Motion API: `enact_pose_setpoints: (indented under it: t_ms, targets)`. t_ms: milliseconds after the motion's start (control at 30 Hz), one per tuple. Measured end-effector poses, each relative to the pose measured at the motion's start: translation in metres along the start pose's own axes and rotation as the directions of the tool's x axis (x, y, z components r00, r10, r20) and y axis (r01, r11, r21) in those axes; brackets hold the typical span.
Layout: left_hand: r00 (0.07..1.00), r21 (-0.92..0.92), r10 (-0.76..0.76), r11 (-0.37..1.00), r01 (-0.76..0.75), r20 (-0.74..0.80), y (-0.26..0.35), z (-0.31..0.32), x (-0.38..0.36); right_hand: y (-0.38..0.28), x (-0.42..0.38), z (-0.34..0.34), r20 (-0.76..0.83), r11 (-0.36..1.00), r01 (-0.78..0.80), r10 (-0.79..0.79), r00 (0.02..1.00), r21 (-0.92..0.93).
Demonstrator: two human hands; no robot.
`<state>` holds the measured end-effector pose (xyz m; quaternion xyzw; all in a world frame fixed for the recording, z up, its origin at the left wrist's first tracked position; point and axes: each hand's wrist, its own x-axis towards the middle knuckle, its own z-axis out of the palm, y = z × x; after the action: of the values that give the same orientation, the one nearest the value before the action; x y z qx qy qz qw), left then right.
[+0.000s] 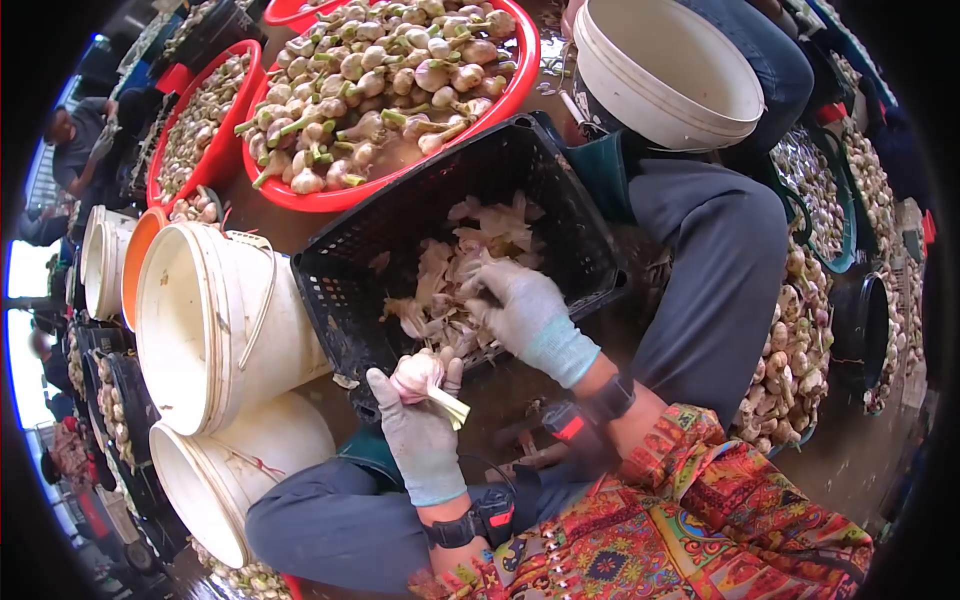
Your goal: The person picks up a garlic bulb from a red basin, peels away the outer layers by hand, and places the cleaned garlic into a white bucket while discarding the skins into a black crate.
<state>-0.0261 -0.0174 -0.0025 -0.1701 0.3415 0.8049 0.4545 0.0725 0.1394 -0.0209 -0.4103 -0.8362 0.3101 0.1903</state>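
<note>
My left hand (417, 445), in a grey-and-blue glove, holds a garlic bulb (417, 378) between thumb and fingers, its cut green stem pointing down to the right. The bulb is pale with purplish skin and sits near the front edge of a black plastic crate (345, 240). Above the crate's inside is my right hand (522, 312), also gloved, with fingers curled downward over loose papery garlic skins (435, 275). Whatever may be between those fingertips is too small to make out.
Red tubs (528, 60) full of garlic stand beyond the crate. White buckets (215, 315) lie or lean at the left. Another white bucket (670, 75) stands at upper right, beside a co-worker's leg (765, 50). Garlic heaps (790, 360) lie at the right.
</note>
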Motion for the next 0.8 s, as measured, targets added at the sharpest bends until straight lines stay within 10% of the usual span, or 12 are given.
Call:
enact_pose_setpoints:
  t_ms: [67, 133, 200, 467, 600, 667, 767, 800]
  targets:
    - [0.946, 0.054, -0.014, 0.999, -0.004, 0.323, 0.002, -0.015, 0.012, -0.013, -0.010, -0.003, 0.381, 0.779, -0.142, -0.132, 0.915, 0.611]
    - [0.956, 0.192, 0.106, 0.968, -0.163, 0.274, -0.004, -0.005, 0.014, -0.030, -0.017, -0.012, 0.251, 0.875, 0.186, -0.322, 0.913, 0.446]
    - [0.930, 0.504, 0.365, 0.812, -0.293, -0.049, -0.015, 0.022, -0.002, -0.038, -0.024, -0.012, 0.277, 0.906, 0.181, -0.300, 0.913, 0.383]
    - [0.857, 0.786, 0.515, 0.529, -0.319, 0.001, -0.029, 0.004, 0.012, -0.040, -0.033, 0.007, 0.390, 0.985, 0.172, -0.172, 0.905, 0.035]
    - [0.881, 0.809, 0.473, 0.518, -0.277, -0.001, -0.025, 0.005, 0.013, -0.033, -0.026, 0.015, 0.285, 0.983, 0.098, -0.140, 0.948, 0.155]
    - [0.953, 0.615, 0.303, 0.755, -0.225, -0.024, -0.022, 0.013, 0.010, -0.025, -0.018, 0.019, 0.222, 0.971, 0.097, -0.146, 0.964, 0.220]
    - [0.994, 0.471, 0.103, 0.878, -0.078, -0.028, -0.016, 0.000, 0.015, -0.014, -0.001, 0.014, 0.292, 0.941, -0.177, 0.089, 0.952, 0.290]
    - [0.999, 0.370, -0.039, 0.928, 0.046, -0.028, -0.013, 0.001, 0.015, -0.010, 0.002, 0.015, 0.447, 0.711, -0.416, 0.159, 0.880, 0.567]
